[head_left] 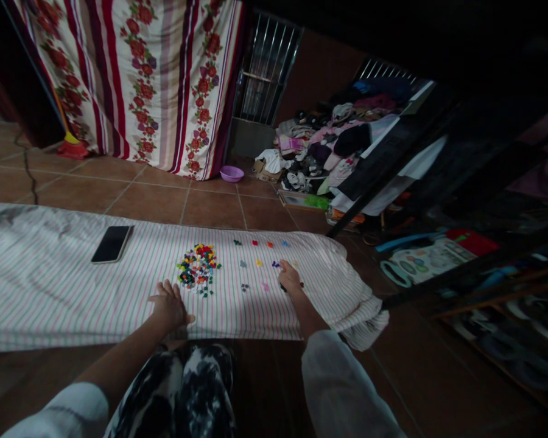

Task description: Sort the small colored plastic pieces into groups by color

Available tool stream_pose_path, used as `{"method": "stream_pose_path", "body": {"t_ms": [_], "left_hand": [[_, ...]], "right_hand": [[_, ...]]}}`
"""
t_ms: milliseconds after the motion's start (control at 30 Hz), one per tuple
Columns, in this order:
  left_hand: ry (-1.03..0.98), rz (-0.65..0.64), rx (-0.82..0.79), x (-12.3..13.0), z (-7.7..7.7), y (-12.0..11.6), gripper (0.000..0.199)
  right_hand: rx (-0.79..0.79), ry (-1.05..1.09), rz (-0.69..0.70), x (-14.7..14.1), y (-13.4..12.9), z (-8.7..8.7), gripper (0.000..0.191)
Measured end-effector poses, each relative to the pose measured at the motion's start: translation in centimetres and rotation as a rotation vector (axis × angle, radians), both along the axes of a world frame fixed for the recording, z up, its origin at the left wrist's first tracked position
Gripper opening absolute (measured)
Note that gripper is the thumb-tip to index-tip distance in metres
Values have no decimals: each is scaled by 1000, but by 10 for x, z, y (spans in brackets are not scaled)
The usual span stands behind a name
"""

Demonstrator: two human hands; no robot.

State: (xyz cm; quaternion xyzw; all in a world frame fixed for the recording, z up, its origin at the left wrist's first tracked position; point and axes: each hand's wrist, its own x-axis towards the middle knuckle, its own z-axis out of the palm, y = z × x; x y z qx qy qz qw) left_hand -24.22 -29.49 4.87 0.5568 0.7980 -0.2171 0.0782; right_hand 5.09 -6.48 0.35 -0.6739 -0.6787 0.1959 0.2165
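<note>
A heap of small multicoloured pieces (pixel 198 267) lies on the striped cloth (pixel 132 298); they are too small to name surely. My left hand (pixel 168 303) rests on the cloth just below and left of the heap, fingers spread, holding nothing. To the right, little same-coloured groups lie apart in rows: green (pixel 237 243), red (pixel 254 243), orange (pixel 270 244), blue (pixel 285 243), grey (pixel 243 264), yellow (pixel 259 263), dark grey (pixel 245 287) and pink (pixel 265 286). My right hand (pixel 290 278) is closed beside the purple pieces (pixel 275 264); what its fingertips hold is hidden. Dark pieces show partly beneath it.
A phone (pixel 112 244) lies on the cloth at left. Beyond are a floral curtain (pixel 164 85), a purple basin (pixel 232 174) and a red-and-yellow broom (pixel 72 145) on the tiled floor. Piled clothes (pixel 319 146) and a dark post (pixel 356 210) stand at right.
</note>
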Motion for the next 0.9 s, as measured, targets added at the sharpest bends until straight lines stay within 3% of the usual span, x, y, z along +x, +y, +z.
{"method": "stream_pose_path", "body": {"t_ms": [167,300,500,667,900], "left_hand": [[-2,4,8,-2,-5,0,94],[-22,14,7,-4,-10,2,96],[-48,36,2,-4,-7,3,101],[-56,61,4,-3,-8,4,101],[-123,95,61,-5,-14,5,105]], "right_hand": [[71,16,-18,2,-3,3,49],[226,62,8,-9,-8,5,42],[323,177,295,-64,-35,10,28],[221,177,588,-121,-70,15,24],[107,12,799,-175,-110,10,21]]}}
